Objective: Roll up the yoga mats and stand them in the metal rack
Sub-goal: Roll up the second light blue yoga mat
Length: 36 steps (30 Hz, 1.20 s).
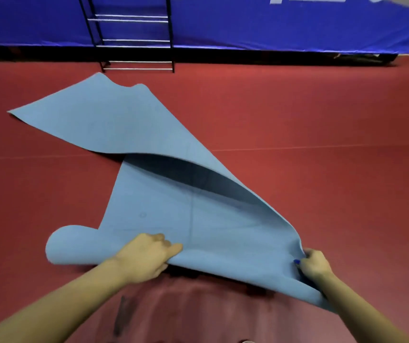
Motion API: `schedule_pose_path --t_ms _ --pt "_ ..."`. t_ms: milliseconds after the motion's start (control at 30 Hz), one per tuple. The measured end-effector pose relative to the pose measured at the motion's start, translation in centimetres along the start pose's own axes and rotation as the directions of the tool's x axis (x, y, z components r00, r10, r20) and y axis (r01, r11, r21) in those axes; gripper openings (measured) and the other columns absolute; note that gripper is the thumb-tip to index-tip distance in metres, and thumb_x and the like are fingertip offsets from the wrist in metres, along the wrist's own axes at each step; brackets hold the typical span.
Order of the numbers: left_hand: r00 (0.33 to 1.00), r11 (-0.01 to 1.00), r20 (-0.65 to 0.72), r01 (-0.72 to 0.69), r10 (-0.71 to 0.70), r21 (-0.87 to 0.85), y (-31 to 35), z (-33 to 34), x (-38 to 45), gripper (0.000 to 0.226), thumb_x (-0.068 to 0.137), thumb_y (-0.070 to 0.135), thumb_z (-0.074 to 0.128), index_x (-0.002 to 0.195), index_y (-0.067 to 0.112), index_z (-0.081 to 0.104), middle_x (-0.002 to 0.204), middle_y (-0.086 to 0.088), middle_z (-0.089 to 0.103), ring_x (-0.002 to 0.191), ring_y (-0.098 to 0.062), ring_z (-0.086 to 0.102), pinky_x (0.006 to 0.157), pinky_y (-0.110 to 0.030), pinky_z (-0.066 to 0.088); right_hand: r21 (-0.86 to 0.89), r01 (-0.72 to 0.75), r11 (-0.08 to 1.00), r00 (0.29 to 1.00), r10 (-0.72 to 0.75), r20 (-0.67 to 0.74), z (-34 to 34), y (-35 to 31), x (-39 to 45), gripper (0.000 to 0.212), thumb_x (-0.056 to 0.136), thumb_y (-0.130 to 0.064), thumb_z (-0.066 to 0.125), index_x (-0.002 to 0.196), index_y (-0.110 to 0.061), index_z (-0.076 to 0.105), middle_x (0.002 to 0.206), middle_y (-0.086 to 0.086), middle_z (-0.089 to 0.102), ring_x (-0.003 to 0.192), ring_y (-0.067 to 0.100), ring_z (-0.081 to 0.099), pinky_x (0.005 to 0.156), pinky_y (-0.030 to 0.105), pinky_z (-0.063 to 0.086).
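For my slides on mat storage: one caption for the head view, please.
Both hands, left hand and right hand, grip a twisted blue-grey yoga mat on red floor, black metal rack beyond.

A single head-worn wide-angle view looks forward and steeply down from standing height, close over both forearms at the bottom edge, across the red floor (322,120) toward a blue banner (272,23) along the top; straight lines bow near the edges
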State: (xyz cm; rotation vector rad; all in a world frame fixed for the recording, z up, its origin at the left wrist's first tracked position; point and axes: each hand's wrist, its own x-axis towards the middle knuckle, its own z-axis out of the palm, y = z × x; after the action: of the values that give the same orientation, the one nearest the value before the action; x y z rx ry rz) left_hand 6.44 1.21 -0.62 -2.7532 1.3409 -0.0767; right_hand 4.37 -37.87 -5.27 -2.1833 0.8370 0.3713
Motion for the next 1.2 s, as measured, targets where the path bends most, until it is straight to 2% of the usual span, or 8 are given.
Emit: schedule_pose_path --t_ms 167,300,433,500,733,900,1067,1200 --pt "0.999 0.999 0.017 0.037 -0.036 -0.021 -2.2 3.4 -2.7 0.052 0.044 0.04 0.07 0.083 0.029 0.038 0.056 0.011 0.055 0.052 -0.009 0.057 0.038 -0.018 0.036 0.028 0.056 0.998 0.996 -0.058 0.067 5.1 -1.9 3.1 0.024 0.082 0.005 0.052 0.083 -0.015 0.064 0.084 0.008 0.066 0.082 0.027 0.06 0.075 0.033 0.047" --pt "0.983 0.984 -0.07 0.165 -0.17 -0.07 -1.5 6.5 -4.8 0.029 0.059 0.039 0.044 0.086 0.028 0.04 0.055 0.011 0.055 0.051 -0.007 0.057 0.038 -0.02 0.038 0.119 0.185 0.975 0.982 -0.19 0.025 7.1 -6.0 6.3 0.022 0.083 0.004 0.06 0.097 -0.012 0.068 0.087 0.005 0.066 0.081 0.019 0.058 0.078 0.033 0.051" --pt "0.949 0.941 -0.083 0.285 -0.303 -0.182 -0.3 9.2 -5.9 0.03 0.063 0.039 0.042 0.091 0.028 0.046 0.061 0.011 0.058 0.054 -0.009 0.058 0.04 -0.021 0.04 0.121 0.12 0.985 0.98 -0.137 0.145 6.9 -9.0 7.8 0.016 0.085 0.008 0.06 0.097 0.0 0.066 0.08 0.006 0.059 0.059 0.016 0.049 0.041 0.013 0.043" --pt "0.941 0.931 -0.083 0.309 -0.329 -0.196 -0.2 9.7 -6.0 0.03 0.065 0.038 0.043 0.092 0.026 0.048 0.063 0.009 0.058 0.056 -0.011 0.058 0.039 -0.021 0.039 0.125 0.038 0.991 0.986 -0.057 0.159 6.9 -8.4 7.7 0.014 0.085 0.011 0.059 0.095 0.002 0.063 0.079 0.008 0.058 0.057 0.016 0.047 0.036 0.012 0.04" --pt "0.96 0.939 -0.05 0.259 -0.276 -0.227 1.3 10.7 -6.1 0.031 0.065 0.033 0.049 0.093 0.022 0.044 0.071 0.004 0.065 0.061 -0.017 0.063 0.044 -0.02 0.046 0.05 -0.179 0.982 0.976 0.171 0.137 7.5 -0.7 4.5 0.016 0.083 0.015 0.055 0.093 0.006 0.062 0.086 0.014 0.06 0.065 0.023 0.051 0.053 0.028 0.041" --pt "0.949 0.907 0.02 0.305 -0.313 -0.291 5.2 13.0 -4.4 0.073 0.035 0.03 0.087 0.095 0.022 0.045 0.069 0.005 0.066 0.06 -0.015 0.063 0.047 -0.019 0.047 0.155 -0.128 0.98 0.992 0.125 0.034 6.0 1.9 5.7 0.029 0.081 0.021 0.05 0.101 0.004 0.064 0.088 0.012 0.063 0.08 0.025 0.055 0.076 0.039 0.05" --pt "0.938 0.883 0.042 0.337 -0.343 -0.325 7.1 14.3 -1.6 0.062 0.031 0.023 0.088 0.087 0.02 0.061 0.072 0.002 0.07 0.06 -0.016 0.064 0.045 -0.018 0.047 0.059 -0.073 0.996 0.997 0.075 -0.027 4.4 1.7 7.5 0.03 0.081 0.018 0.051 0.102 0.003 0.065 0.092 0.012 0.062 0.078 0.024 0.054 0.072 0.036 0.046" --pt "0.934 0.875 0.065 0.352 -0.351 -0.333 7.6 15.3 -1.4 0.082 0.027 0.024 0.089 0.098 0.02 0.048 0.074 0.001 0.07 0.062 -0.016 0.065 0.048 -0.018 0.05 0.23 -0.305 0.924 0.936 0.246 0.25 3.6 2.2 8.1 0.023 0.084 0.002 0.059 0.105 0.0 0.065 0.099 0.015 0.067 0.079 0.03 0.061 0.07 0.036 0.05"
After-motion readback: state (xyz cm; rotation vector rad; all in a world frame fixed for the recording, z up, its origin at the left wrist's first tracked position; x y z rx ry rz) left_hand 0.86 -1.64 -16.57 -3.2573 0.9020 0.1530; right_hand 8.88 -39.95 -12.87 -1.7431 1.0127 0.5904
